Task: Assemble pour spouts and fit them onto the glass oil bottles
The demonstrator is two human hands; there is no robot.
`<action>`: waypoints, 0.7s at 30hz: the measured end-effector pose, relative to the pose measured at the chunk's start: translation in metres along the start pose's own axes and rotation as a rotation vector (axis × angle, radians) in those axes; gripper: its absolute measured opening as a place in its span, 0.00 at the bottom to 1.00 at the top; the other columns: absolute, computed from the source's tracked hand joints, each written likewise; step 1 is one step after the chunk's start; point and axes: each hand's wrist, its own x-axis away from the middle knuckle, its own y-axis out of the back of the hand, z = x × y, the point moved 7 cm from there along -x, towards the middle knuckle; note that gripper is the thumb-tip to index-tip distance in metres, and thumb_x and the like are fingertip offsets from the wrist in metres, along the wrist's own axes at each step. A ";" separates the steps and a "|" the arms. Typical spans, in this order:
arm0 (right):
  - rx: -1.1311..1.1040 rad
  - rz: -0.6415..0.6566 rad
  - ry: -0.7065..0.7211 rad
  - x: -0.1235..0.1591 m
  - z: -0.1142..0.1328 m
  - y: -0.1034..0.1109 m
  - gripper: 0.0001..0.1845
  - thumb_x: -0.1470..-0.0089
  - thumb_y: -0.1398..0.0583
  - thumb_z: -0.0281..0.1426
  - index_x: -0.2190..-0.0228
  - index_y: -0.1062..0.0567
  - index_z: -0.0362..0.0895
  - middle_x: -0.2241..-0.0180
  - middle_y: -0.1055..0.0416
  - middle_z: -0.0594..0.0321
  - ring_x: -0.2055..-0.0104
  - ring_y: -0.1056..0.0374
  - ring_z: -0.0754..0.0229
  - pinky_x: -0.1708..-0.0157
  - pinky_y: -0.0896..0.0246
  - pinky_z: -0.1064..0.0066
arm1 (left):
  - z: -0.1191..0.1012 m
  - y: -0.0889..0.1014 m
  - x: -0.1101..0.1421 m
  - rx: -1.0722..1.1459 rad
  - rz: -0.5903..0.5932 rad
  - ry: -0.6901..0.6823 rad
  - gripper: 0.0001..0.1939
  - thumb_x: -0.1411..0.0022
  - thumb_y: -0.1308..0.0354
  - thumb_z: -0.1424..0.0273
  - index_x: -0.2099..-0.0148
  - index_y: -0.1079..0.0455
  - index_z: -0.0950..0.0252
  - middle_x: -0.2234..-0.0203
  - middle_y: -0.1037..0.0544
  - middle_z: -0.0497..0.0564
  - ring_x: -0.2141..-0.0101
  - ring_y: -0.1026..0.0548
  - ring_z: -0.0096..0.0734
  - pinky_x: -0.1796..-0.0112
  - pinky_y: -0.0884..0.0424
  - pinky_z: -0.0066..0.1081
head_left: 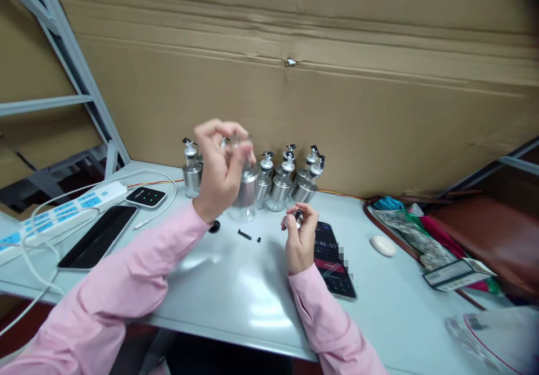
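My left hand (223, 164) is closed around the neck of a glass bottle (245, 195) with a silver metal band. The bottle stands upright and looks slightly blurred; whether its base touches the table I cannot tell. Lower and to the right, my right hand (301, 234) pinches a small silver pourer cap (298, 218) with a dark part on it, partly hidden by the fingers. Between the hands on the table lie a thin black lever piece (244, 234), a tiny black piece (259, 239) and a round black cap (214, 227).
Several banded bottles with pourer tops (281, 187) stand along the cardboard wall (295, 105). At left are a power strip (67, 215), a dark phone (99, 237) and a small black device (146, 196). A lit phone (332, 263), white oval object (383, 245) and brown bag (471, 229) lie right.
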 end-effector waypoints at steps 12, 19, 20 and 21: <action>-0.237 0.047 0.113 0.002 0.048 -0.013 0.06 0.40 0.52 0.34 0.61 0.40 0.47 0.73 0.29 0.63 0.63 0.32 0.58 0.58 0.40 0.59 | 0.016 -0.002 0.112 0.446 0.273 -0.055 0.09 0.36 0.53 0.73 0.59 0.52 0.57 0.59 0.38 0.51 0.68 0.31 0.25 0.69 0.30 0.31; -0.451 0.364 -0.034 -0.017 0.098 -0.055 0.09 0.39 0.54 0.39 0.64 0.41 0.48 0.72 0.25 0.63 0.59 0.29 0.56 0.54 0.39 0.55 | 0.025 -0.003 0.117 0.480 0.191 0.040 0.18 0.37 0.49 0.72 0.49 0.53 0.55 0.59 0.35 0.52 0.68 0.29 0.26 0.68 0.29 0.32; -0.468 0.421 -0.065 -0.017 0.099 -0.062 0.09 0.39 0.54 0.39 0.64 0.41 0.48 0.72 0.25 0.63 0.58 0.29 0.55 0.54 0.38 0.55 | 0.027 -0.003 0.118 0.479 0.184 0.066 0.20 0.38 0.48 0.71 0.48 0.53 0.55 0.59 0.34 0.52 0.68 0.28 0.27 0.67 0.28 0.32; -0.483 0.465 -0.090 -0.016 0.099 -0.068 0.09 0.39 0.54 0.40 0.64 0.41 0.49 0.71 0.24 0.63 0.58 0.29 0.55 0.55 0.37 0.55 | 0.029 -0.003 0.119 0.480 0.180 0.087 0.22 0.38 0.47 0.70 0.47 0.54 0.54 0.59 0.33 0.52 0.68 0.28 0.27 0.67 0.28 0.33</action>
